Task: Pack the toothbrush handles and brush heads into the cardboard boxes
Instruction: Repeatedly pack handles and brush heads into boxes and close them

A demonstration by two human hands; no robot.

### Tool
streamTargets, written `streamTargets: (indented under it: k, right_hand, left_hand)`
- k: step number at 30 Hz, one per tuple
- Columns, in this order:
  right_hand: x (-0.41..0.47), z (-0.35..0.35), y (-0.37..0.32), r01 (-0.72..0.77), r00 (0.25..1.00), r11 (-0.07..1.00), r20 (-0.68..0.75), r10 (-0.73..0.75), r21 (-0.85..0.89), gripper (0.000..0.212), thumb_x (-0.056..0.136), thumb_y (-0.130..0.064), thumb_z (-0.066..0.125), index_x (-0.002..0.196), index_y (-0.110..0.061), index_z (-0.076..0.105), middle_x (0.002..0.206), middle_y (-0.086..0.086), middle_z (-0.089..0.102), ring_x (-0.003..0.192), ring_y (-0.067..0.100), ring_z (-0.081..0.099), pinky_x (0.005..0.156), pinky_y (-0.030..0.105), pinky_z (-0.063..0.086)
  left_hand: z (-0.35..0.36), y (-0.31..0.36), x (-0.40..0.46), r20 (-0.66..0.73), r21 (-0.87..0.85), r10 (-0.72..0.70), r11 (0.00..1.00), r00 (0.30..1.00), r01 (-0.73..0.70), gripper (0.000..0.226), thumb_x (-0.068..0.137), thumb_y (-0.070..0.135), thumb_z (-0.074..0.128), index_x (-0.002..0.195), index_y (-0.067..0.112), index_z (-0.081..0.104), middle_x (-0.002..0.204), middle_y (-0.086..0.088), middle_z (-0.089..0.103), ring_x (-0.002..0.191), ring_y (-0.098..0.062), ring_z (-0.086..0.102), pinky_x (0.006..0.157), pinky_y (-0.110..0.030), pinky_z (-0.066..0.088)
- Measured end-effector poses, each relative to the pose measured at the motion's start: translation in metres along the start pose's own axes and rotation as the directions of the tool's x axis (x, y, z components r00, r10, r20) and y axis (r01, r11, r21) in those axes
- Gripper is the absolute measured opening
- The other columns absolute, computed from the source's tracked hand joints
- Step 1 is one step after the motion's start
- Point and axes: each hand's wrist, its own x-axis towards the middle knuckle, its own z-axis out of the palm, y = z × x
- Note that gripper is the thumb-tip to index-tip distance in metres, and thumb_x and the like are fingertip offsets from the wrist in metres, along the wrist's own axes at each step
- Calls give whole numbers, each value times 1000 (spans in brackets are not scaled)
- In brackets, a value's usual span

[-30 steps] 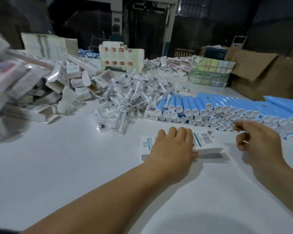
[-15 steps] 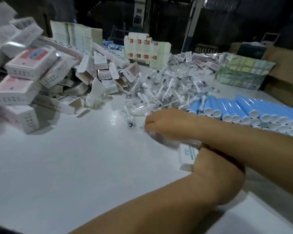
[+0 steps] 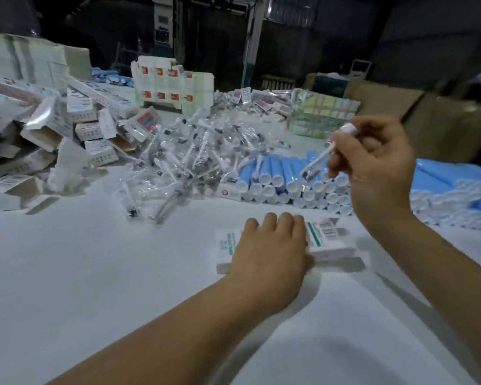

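Right hand [image 3: 372,168] pinches a clear-wrapped white brush head [image 3: 321,157] above the small white cardboard box [image 3: 328,240], which the left hand [image 3: 272,251] presses flat beneath it; next, I judge, it must slide the head into the box's open end.

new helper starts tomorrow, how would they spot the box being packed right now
Start at the blue handles stacked at the right of the white table. Just in front of them one flat box lies alone under the left hand. Unlike the boxes heaped at far left, its barcode faces up.
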Motion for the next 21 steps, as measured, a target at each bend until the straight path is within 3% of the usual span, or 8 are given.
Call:
streamTargets:
  k: [3,7,11,14,16,19,21]
  right_hand:
    - [-22,-52,13,-268,911,951,-282,302,152,17,87,2,58,84,-14,52,59,2,63,46,12,56,45,22,46]
    - [-47,-75,34,-499,755,820,-324,570,280,19,86,6,58,81,-10,50,52,1,58,47,13,59,46,24,50]
    - [-49,-64,36,-562,753,809,-299,586,172,17,84,3,62,81,-10,51,50,-1,61,47,12,62,50,23,52]
    - [-57,-53,35,-607,750,794,-349,561,-28,13,80,-8,69,77,-15,58,63,-5,65,60,7,63,55,16,47]
    - [-66,-44,33,-630,753,773,-309,581,-81,9,81,-17,70,74,-19,65,69,-8,67,70,9,64,63,18,48]
    - [-74,-32,27,-690,723,722,-114,681,-62,21,94,-36,55,91,-23,70,76,-9,73,77,10,70,74,28,54]
    - [-72,-35,24,-667,741,744,-149,655,-45,30,98,-38,45,92,-23,70,77,-17,71,75,-3,66,76,23,50]
  left_hand:
    - [6,1,1,-68,13,-47,999,997,48,64,94,54,36,143,16,20,134,-3,39,116,-25,37,92,-41,30]
    - [11,-2,3,-61,43,-108,993,992,111,64,92,58,29,142,20,18,134,0,40,116,-23,38,92,-39,31]
    - [5,0,0,-63,95,-136,985,989,141,69,87,59,25,141,17,30,128,-2,48,110,-24,46,88,-38,36]
    - [5,4,-2,-93,117,-123,984,988,133,65,85,54,43,134,10,46,117,-6,58,99,-28,54,80,-40,42]
    - [5,8,-1,-120,108,-111,986,987,125,63,83,50,50,129,7,52,111,-9,61,94,-31,57,76,-41,44]
    - [6,9,0,-130,82,-106,990,986,117,63,83,46,56,131,6,50,112,-11,59,97,-33,55,77,-42,42]
    - [7,6,1,-135,69,-108,991,985,118,64,85,48,52,133,7,47,115,-11,57,99,-33,53,78,-42,39]
